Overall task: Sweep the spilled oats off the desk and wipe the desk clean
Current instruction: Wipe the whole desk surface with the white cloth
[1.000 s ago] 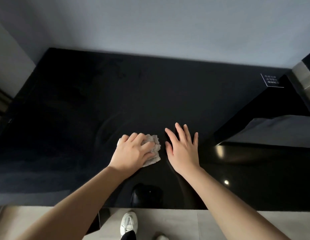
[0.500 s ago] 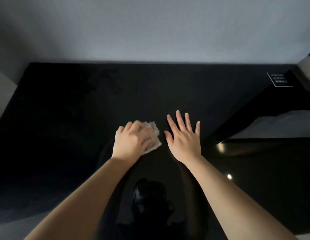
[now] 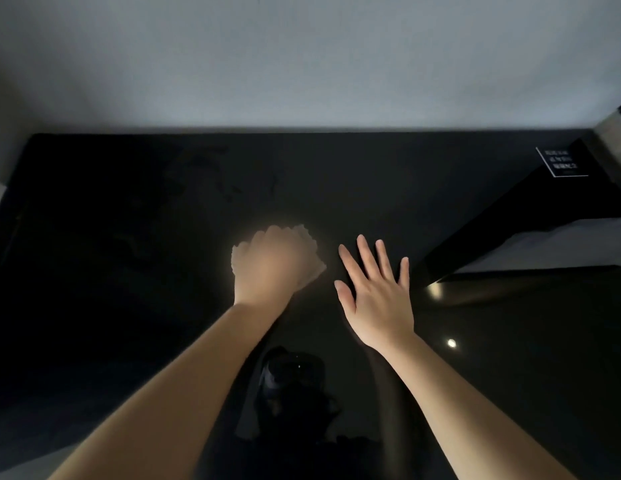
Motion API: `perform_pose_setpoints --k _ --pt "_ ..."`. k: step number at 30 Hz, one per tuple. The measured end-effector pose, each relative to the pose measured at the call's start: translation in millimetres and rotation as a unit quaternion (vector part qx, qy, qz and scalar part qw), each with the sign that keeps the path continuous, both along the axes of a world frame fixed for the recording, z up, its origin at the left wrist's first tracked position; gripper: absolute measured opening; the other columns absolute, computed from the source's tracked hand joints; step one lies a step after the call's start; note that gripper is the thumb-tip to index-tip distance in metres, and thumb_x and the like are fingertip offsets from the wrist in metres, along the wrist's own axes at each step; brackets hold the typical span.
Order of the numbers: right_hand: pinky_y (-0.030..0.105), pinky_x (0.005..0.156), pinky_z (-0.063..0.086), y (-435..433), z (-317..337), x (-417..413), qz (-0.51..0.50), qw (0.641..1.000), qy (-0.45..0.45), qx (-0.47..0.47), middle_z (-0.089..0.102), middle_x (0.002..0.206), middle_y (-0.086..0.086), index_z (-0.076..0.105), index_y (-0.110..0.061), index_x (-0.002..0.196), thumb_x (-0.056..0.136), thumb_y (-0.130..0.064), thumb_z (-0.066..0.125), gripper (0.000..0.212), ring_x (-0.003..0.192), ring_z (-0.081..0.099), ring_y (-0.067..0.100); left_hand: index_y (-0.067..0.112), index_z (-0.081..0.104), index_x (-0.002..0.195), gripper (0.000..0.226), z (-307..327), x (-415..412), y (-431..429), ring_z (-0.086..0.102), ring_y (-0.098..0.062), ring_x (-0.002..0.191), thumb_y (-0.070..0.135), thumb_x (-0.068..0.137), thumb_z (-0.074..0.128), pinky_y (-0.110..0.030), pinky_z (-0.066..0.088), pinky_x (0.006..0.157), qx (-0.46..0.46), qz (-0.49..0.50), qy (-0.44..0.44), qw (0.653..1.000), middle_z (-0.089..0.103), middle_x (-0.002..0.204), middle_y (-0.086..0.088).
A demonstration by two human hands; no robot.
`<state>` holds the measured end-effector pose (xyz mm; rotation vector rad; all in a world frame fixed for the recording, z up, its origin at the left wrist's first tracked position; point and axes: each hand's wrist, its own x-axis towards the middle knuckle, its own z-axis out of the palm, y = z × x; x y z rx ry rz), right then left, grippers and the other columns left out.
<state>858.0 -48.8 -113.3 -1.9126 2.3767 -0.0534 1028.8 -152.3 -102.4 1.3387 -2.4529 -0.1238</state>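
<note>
The glossy black desk [image 3: 129, 271] fills most of the view. My left hand [image 3: 267, 268] is blurred with motion near its middle and holds a crumpled pale cloth [image 3: 311, 251] against the surface; the cloth's edge shows past the knuckles on the right. My right hand [image 3: 375, 296] lies flat on the desk just to the right of it, fingers straight and spread. Faint smear marks [image 3: 219, 178] show on the desk beyond the left hand. I see no oats on the dark surface.
A grey wall [image 3: 302, 64] runs along the desk's far edge. At the far right stands a small card with white print [image 3: 560, 162]. A raised dark ledge [image 3: 510, 216] crosses the right side diagonally. Light spots reflect off the gloss near the right.
My left hand has slid the cloth away from me, toward the far side of the desk, and is now blurred. The right hand stays flat beside it. The view has tilted up.
</note>
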Motion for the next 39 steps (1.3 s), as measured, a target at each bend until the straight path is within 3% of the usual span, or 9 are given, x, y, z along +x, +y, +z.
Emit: perform_pose_setpoints --k 4,6,8,11,13,20,27,34,39 --pt "0.058 0.113 0.024 -7.5 6.3 -3.0 -0.002 0.999 -0.018 -0.030 0.035 0.154 0.003 0.034 -0.031 0.148 0.096 -0.050 0.029 0.055 0.142 0.032 0.029 0.027 0.071 0.106 0.039 -8.0 18.2 3.5 0.058 -0.022 0.080 0.050 0.088 0.045 -0.040 0.046 0.067 -0.014 -0.124 0.016 0.992 0.058 0.095 -0.001" --pt "0.055 0.111 0.030 -31.1 12.0 -10.7 -0.001 0.999 -0.022 -0.049 0.044 0.145 0.003 0.034 -0.030 0.148 0.096 -0.049 0.030 0.055 0.133 0.042 0.025 0.027 0.071 0.107 0.041 -5.7 13.5 -17.7 0.058 -0.021 0.081 0.051 0.088 0.044 -0.039 0.048 0.067 0.001 -0.113 0.015 0.993 0.059 0.096 0.000" --pt "0.057 0.112 0.026 -68.3 15.6 -19.9 -0.001 0.998 -0.023 -0.054 0.040 0.149 0.006 0.028 -0.031 0.150 0.097 -0.051 0.026 0.057 0.138 0.037 0.028 0.027 0.072 0.105 0.042 -6.3 5.8 -32.5 0.058 -0.019 0.082 0.053 0.087 0.044 -0.037 0.048 0.067 0.001 -0.082 0.019 0.996 0.058 0.095 0.001" --pt "0.061 0.116 0.006 -131.2 13.8 -30.8 0.010 0.999 -0.032 -0.005 0.009 0.163 0.006 0.010 -0.033 0.153 0.098 -0.054 0.019 0.060 0.150 0.002 0.032 0.027 0.071 0.105 0.039 -12.9 3.8 -40.2 0.057 -0.018 0.081 0.052 0.086 0.047 -0.036 0.047 0.067 -0.011 -0.076 0.034 0.996 0.058 0.094 0.001" --pt "0.062 0.117 0.002 -159.4 9.7 -36.0 0.016 0.999 -0.021 0.020 -0.001 0.164 0.004 0.005 -0.033 0.154 0.098 -0.056 0.016 0.061 0.149 -0.008 0.031 0.027 0.071 0.105 0.039 -14.5 3.1 -51.1 0.057 -0.018 0.082 0.052 0.086 0.047 -0.035 0.047 0.067 -0.016 -0.085 0.036 0.996 0.058 0.094 0.001" --pt "0.062 0.117 0.007 -170.1 2.4 -37.1 0.026 1.000 0.006 0.016 0.002 0.163 0.004 0.008 -0.032 0.154 0.096 -0.057 0.010 0.063 0.150 -0.002 0.031 0.023 0.071 0.102 0.039 -7.4 -19.1 -93.3 0.057 -0.019 0.084 0.050 0.086 0.047 -0.037 0.047 0.069 -0.015 0.002 0.020 1.000 0.058 0.096 -0.001" --pt "0.063 0.116 0.011 -171.1 -0.1 -36.7 0.029 1.000 0.006 0.006 0.009 0.163 0.005 0.013 -0.031 0.153 0.095 -0.058 0.005 0.065 0.149 0.003 0.032 0.028 0.067 0.105 0.032 -9.8 -9.1 -77.3 0.057 -0.018 0.082 0.046 0.086 0.049 -0.036 0.046 0.069 -0.035 -0.116 0.003 0.993 0.058 0.096 0.000" --pt "0.061 0.117 0.005 -172.1 -3.7 -37.8 0.024 1.000 0.001 0.001 0.006 0.163 0.002 0.010 -0.034 0.154 0.095 -0.058 0.004 0.064 0.150 0.000 0.030 0.019 0.069 0.099 0.027 -2.5 -51.2 -164.9 0.057 -0.025 0.082 0.040 0.086 0.057 -0.041 0.047 0.067 -0.003 0.117 0.007 0.993 0.057 0.094 -0.006" --pt "0.062 0.116 0.010 -170.9 0.4 -35.8 0.019 1.000 -0.008 0.004 0.010 0.162 0.003 0.016 -0.033 0.153 0.096 -0.058 0.010 0.062 0.149 0.004 0.030 0.020 0.068 0.099 0.038 -6.4 -35.1 -140.1 0.056 -0.022 0.083 0.047 0.089 0.044 -0.040 0.046 0.069 -0.025 0.010 0.007 1.000 0.057 0.094 -0.003"
